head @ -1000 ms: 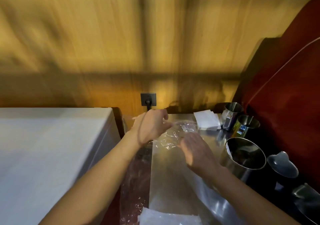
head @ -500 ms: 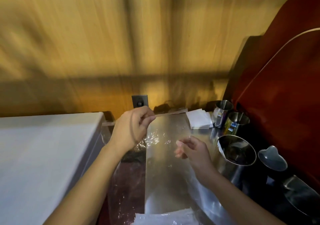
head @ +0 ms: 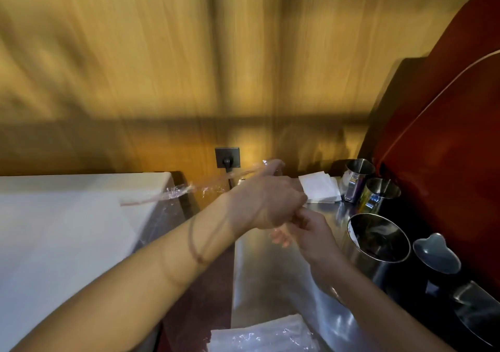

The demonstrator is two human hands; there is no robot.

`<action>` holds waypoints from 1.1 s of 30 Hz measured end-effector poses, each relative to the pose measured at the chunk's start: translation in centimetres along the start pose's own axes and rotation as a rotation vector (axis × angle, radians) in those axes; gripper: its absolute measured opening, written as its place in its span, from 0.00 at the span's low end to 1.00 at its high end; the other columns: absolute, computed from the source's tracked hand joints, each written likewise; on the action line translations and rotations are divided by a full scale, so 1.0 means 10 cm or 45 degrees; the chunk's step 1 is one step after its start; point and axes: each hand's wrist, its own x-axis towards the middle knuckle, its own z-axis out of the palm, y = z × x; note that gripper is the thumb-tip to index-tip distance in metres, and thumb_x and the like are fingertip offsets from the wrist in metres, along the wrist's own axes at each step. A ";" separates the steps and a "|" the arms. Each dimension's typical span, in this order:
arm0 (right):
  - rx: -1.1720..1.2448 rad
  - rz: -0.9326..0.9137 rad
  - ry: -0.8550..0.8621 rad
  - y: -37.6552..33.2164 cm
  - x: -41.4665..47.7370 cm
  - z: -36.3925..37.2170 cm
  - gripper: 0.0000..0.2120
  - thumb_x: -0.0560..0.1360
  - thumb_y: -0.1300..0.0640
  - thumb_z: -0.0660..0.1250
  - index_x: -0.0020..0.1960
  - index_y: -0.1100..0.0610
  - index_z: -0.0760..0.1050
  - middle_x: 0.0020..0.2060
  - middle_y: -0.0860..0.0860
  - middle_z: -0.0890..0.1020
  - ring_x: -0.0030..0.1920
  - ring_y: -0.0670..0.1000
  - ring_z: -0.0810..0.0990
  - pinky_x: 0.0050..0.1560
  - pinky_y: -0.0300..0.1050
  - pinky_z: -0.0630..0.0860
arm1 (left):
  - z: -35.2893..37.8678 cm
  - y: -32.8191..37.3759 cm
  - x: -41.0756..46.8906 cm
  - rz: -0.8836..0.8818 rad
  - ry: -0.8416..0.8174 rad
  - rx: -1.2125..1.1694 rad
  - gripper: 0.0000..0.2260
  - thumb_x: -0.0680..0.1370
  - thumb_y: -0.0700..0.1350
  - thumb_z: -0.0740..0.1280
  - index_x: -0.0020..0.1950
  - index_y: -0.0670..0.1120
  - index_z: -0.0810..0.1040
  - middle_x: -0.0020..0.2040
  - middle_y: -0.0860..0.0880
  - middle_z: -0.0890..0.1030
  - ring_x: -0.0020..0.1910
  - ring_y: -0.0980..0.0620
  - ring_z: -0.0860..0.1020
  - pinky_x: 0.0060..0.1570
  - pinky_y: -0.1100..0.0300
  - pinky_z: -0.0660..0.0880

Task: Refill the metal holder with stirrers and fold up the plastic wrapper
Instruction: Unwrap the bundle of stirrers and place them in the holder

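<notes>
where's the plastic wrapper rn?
Head view, centre-left: the plastic wrapper is off the counter, stretched leftward from the left hand over the white surface's corner, below the wall socket. The right hand meets the left beneath it.

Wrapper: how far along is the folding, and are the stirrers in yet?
Stirrers: cannot tell; no stirrers show in the small metal cups from here. In hand: both hands, left hand and right hand, meet on the clear wrapper, which trails loose leftward. Left: finishing the fold.
</notes>
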 end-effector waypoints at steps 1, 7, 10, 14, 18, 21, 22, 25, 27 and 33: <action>0.024 0.008 -0.013 0.03 -0.01 -0.02 0.15 0.74 0.66 0.63 0.35 0.50 0.79 0.29 0.51 0.84 0.30 0.49 0.81 0.29 0.36 0.74 | 0.00 -0.03 0.01 -0.018 0.003 0.005 0.04 0.76 0.41 0.62 0.46 0.47 0.77 0.46 0.48 0.79 0.55 0.48 0.74 0.69 0.45 0.52; 0.028 0.108 0.017 0.19 -0.15 -0.09 0.05 0.69 0.57 0.70 0.36 0.49 0.80 0.30 0.50 0.82 0.34 0.49 0.79 0.34 0.40 0.72 | -0.18 -0.36 -0.10 -0.065 0.123 0.039 0.05 0.74 0.41 0.63 0.43 0.50 0.77 0.46 0.52 0.81 0.52 0.52 0.74 0.61 0.53 0.51; 0.058 0.108 0.005 0.23 -0.20 -0.14 0.12 0.71 0.69 0.67 0.34 0.55 0.77 0.27 0.49 0.81 0.30 0.45 0.78 0.34 0.38 0.72 | -0.37 -0.56 -0.21 -0.193 0.104 -0.033 0.05 0.76 0.44 0.63 0.45 0.49 0.78 0.46 0.53 0.81 0.53 0.53 0.75 0.63 0.52 0.51; 0.021 0.091 -0.077 0.23 -0.23 -0.17 0.06 0.69 0.71 0.67 0.35 0.63 0.76 0.32 0.53 0.78 0.34 0.45 0.76 0.41 0.37 0.71 | -0.54 -0.78 -0.47 -0.309 0.248 -0.151 0.04 0.74 0.40 0.65 0.41 0.47 0.78 0.40 0.53 0.81 0.46 0.52 0.77 0.64 0.52 0.52; -0.021 0.114 0.026 0.27 -0.19 -0.17 0.08 0.68 0.64 0.69 0.33 0.54 0.80 0.29 0.46 0.79 0.35 0.46 0.75 0.41 0.42 0.71 | -0.63 -0.94 -0.67 -0.431 0.361 -0.214 0.06 0.74 0.40 0.66 0.39 0.50 0.78 0.32 0.61 0.75 0.39 0.56 0.76 0.63 0.55 0.52; -0.049 0.070 0.166 0.24 -0.14 -0.19 0.08 0.68 0.62 0.71 0.36 0.49 0.82 0.31 0.44 0.83 0.36 0.47 0.78 0.41 0.42 0.73 | -0.61 -0.98 -0.75 -0.533 0.429 -0.182 0.05 0.75 0.41 0.66 0.40 0.49 0.78 0.33 0.61 0.74 0.42 0.51 0.77 0.63 0.54 0.53; -0.077 0.040 0.191 0.20 -0.12 -0.20 0.12 0.68 0.63 0.71 0.36 0.46 0.82 0.32 0.42 0.84 0.37 0.44 0.79 0.41 0.38 0.74 | -0.60 -0.97 -0.77 -0.568 0.458 -0.152 0.04 0.75 0.41 0.66 0.41 0.48 0.78 0.32 0.60 0.73 0.43 0.49 0.77 0.64 0.53 0.54; -0.210 -0.042 0.198 0.05 -0.07 -0.27 0.15 0.69 0.64 0.71 0.35 0.42 0.82 0.34 0.42 0.85 0.38 0.43 0.81 0.42 0.35 0.75 | -0.54 -0.90 -0.79 -0.667 0.516 0.029 0.03 0.75 0.40 0.65 0.43 0.45 0.78 0.37 0.50 0.78 0.45 0.44 0.77 0.63 0.48 0.56; -0.269 -0.085 0.189 -0.06 -0.05 -0.34 0.12 0.70 0.63 0.70 0.37 0.45 0.81 0.35 0.48 0.85 0.40 0.50 0.81 0.44 0.42 0.76 | -0.49 -0.81 -0.78 -0.687 0.532 0.170 0.03 0.73 0.39 0.65 0.45 0.43 0.77 0.39 0.44 0.80 0.46 0.41 0.77 0.61 0.46 0.58; -0.428 -0.114 0.073 -0.30 -0.02 -0.53 0.13 0.70 0.63 0.70 0.36 0.45 0.80 0.35 0.48 0.84 0.40 0.48 0.81 0.45 0.45 0.77 | -0.33 -0.39 -0.52 -0.395 0.458 0.118 0.17 0.73 0.52 0.65 0.59 0.46 0.73 0.51 0.45 0.78 0.55 0.44 0.74 0.63 0.48 0.56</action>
